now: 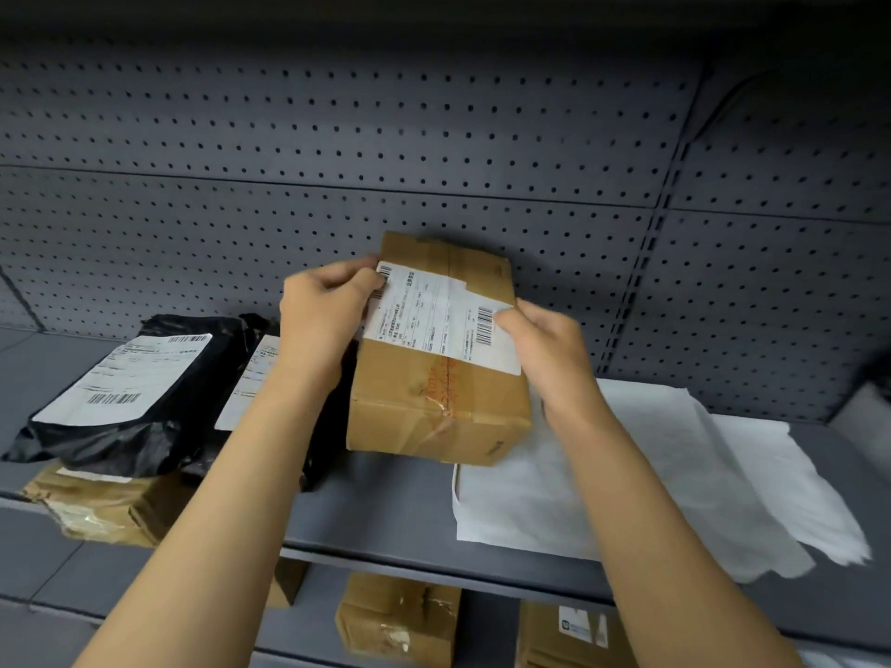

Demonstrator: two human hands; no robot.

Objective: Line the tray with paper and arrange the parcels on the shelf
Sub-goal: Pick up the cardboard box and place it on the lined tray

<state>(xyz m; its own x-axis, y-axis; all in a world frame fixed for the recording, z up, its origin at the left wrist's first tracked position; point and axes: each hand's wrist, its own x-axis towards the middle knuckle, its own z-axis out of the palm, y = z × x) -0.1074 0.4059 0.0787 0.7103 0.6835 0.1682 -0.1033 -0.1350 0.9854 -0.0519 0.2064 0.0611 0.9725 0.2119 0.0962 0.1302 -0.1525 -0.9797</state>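
A brown cardboard parcel (434, 392) with a white shipping label (424, 315) is held tilted over the grey shelf (376, 503). My left hand (323, 311) grips its upper left corner and my right hand (545, 349) grips its right edge, thumbs on the label. White paper sheets (651, 474) lie on the shelf to the right, partly under the parcel. A black plastic mailer (130, 402) with a white label lies at the left, and a second black mailer (255, 373) sits partly hidden behind my left forearm.
A crumpled brown box (106, 508) sits under the black mailer at the shelf's front left. Behind stands a grey pegboard wall (434, 137). On the lower shelf are further cardboard boxes (400, 619), one (569, 634) at the right. A white object (868, 417) shows at the far right.
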